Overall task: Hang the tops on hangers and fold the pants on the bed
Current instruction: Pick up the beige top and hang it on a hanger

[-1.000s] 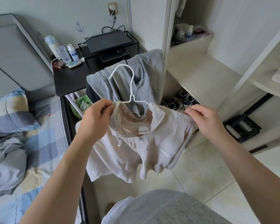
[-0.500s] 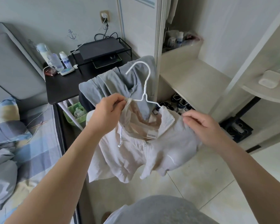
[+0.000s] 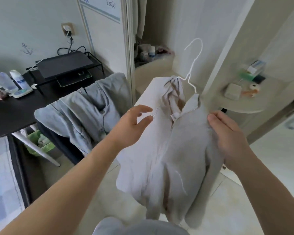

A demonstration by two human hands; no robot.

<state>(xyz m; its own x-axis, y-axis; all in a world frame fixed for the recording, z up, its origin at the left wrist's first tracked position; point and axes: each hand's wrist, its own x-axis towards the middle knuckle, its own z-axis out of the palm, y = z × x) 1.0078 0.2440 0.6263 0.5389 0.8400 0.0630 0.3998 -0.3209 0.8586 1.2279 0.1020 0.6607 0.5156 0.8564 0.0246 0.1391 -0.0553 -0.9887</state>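
A pale beige zip-up hooded top (image 3: 175,150) hangs on a white wire hanger (image 3: 194,65), tilted, its hook pointing up toward the wardrobe. My right hand (image 3: 227,134) grips the top's right shoulder and carries it. My left hand (image 3: 134,126) is just left of the top's other shoulder, fingers spread and relaxed, holding nothing. A grey hooded top (image 3: 85,112) lies draped over a chair back to the left. The bed (image 3: 2,175) with its blue checked cover shows at the left edge.
A black desk (image 3: 15,111) with bottles and a black shelf stand sits at the left. The open wardrobe (image 3: 159,68) with shelves is ahead, a curved shelf (image 3: 244,102) with small items at right. A green bin (image 3: 39,143) stands under the desk. Tiled floor lies below.
My left hand has let go of the top's left shoulder and opened. My right hand has lifted the top and hanger up and to the right, toward the wardrobe.
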